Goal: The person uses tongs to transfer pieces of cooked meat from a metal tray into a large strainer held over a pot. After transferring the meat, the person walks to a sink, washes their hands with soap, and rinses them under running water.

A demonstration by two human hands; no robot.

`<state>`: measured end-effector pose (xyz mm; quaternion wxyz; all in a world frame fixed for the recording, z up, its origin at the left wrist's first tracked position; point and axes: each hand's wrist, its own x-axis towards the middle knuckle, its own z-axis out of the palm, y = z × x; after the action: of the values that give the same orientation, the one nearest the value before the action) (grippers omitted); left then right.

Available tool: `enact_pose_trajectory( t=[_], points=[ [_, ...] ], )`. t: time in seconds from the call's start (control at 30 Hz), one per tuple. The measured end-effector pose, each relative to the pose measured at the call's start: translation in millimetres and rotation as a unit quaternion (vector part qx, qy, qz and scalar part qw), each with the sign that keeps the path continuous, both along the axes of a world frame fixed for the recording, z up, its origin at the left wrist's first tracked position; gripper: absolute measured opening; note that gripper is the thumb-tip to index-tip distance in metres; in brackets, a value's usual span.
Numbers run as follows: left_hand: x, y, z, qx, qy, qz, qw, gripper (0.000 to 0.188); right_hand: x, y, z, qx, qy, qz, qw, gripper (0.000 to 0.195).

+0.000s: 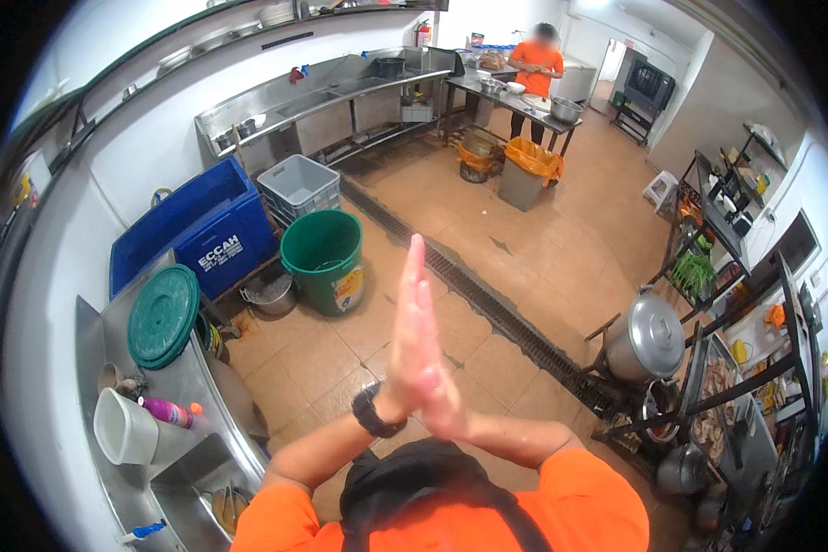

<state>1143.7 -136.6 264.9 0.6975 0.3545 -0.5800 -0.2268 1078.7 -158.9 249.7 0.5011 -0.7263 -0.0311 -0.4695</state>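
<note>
My left hand point(403, 345) and my right hand point(433, 369) are pressed palm to palm in front of my chest. Their fingers are straight and point away from me, and no object shows between them. A black watch or band point(372, 411) circles my left wrist. Past the fingertips, a little to the left, a large green plastic bucket point(323, 255) stands on the tiled floor point(338, 359). I wear an orange shirt with a black apron point(421, 483).
On the left are a steel sink point(200, 476), a green lid point(163, 316), a blue cooler box point(193, 228) and a grey crate point(299, 181). A drain grate point(497, 303) crosses the floor. A large lidded pot point(645, 338) stands right. A person point(537, 65) works at the far table point(469, 84).
</note>
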Motion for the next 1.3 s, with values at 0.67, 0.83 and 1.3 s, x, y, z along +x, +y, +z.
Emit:
enact_pose_trajectory(
  t=[0.67,0.83,1.3],
  points=[
    [-18,4,-3,0.053,0.159,-0.116,0.979,0.081,-31,18,-5,-0.117,0.008,-0.135,0.984,0.076],
    [-24,-8,-32,0.212,0.337,-0.331,0.856,0.078,-43,1,-24,-0.148,0.102,-0.234,0.955,0.026],
    [-19,-18,-94,0.213,0.311,-0.637,0.672,0.063,-52,13,-43,-0.038,0.087,-0.156,0.983,0.034]
  ],
)
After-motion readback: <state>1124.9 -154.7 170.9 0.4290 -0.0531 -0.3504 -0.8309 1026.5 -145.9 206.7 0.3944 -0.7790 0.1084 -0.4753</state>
